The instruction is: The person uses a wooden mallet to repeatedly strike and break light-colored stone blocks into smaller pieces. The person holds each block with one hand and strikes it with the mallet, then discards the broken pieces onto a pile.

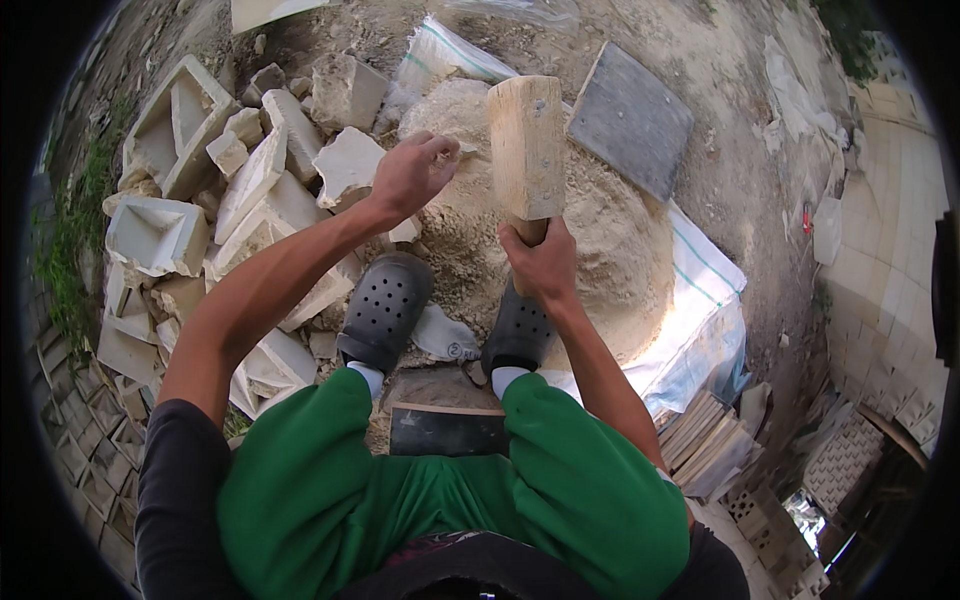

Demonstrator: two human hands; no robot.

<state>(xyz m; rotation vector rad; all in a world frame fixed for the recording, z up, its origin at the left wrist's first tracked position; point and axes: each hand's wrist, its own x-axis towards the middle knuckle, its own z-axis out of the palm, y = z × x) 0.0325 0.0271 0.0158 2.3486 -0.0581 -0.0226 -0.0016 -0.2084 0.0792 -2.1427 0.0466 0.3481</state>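
My right hand [545, 262] grips the handle of a wooden mallet [527, 150], whose thick block head points away from me above a heap of pale crushed powder [615, 260]. To the left, my left hand [412, 180] hovers over the heap's edge with its fingers curled; whether anything sits in them I cannot make out. Just beside that hand lies a broken white plaster chunk [348, 168]. The heap rests on a white woven sack [700, 265], partly covering it.
A pile of broken plaster molds [165, 235] fills the left side. A dark square slab [632, 120] lies beyond the heap. My feet in grey clogs [387, 310] stand at the heap's near edge. Stacked thin boards [705, 440] are at the lower right.
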